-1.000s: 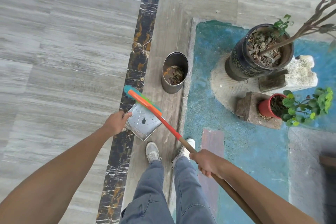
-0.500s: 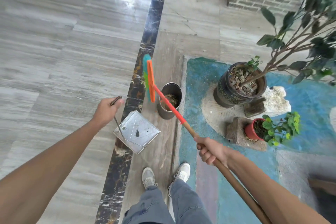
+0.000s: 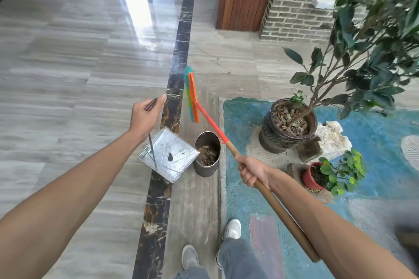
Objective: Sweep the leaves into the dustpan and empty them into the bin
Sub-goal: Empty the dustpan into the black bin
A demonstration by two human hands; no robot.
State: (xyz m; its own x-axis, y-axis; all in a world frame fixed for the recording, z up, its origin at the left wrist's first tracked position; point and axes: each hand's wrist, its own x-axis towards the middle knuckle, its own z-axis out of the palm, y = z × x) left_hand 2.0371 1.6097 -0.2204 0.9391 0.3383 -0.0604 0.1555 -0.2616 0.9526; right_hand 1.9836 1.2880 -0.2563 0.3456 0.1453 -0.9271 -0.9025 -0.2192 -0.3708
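Observation:
My left hand grips the thin metal handle of a square metal dustpan, which hangs lifted just left of a round metal bin. One dark leaf lies in the pan, and its right corner reaches the bin's rim. Dry brown leaves fill the bottom of the bin. My right hand holds the wooden shaft of a broom. Its orange head with teal bristles is raised off the floor, beyond the bin.
A large dark plant pot with a small tree stands right of the bin on a blue painted patch. A small red pot sits nearer. A wooden panel and brick wall rise behind. My feet are below.
The dustpan rose and moved right until its corner met the bin. The broom head lifted and swung away past the bin. My view tilted up, showing the wall.

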